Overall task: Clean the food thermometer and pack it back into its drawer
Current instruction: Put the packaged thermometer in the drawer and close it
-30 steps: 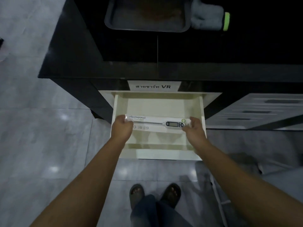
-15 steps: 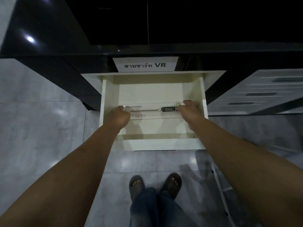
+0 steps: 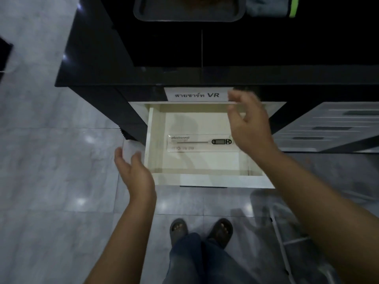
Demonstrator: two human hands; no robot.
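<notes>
Looking down from the head camera, I see the thermometer lying flat in its clear case on the drawer floor, probe to the left and black display to the right, with neither hand touching it. It sits crosswise near the middle of the drawer, closer to the right wall than the left, and nothing else lies in the pale interior.

My left hand hangs outside the drawer, just past its left front corner, palm turned inward and fingers loosely spread; that grip is apart and holds nothing. The thermometer is well to the right of it.

My right hand hovers over the right part of the drawer, above the display end of the case, fingers curled but parted, thumb away from the rest; that grip is also apart and empty, and blurred.

The drawer stands pulled out of a black cabinet, under a white label marked VR. On the table top above sit a dark tray and, to its right, a grey cloth with a green edge.
</notes>
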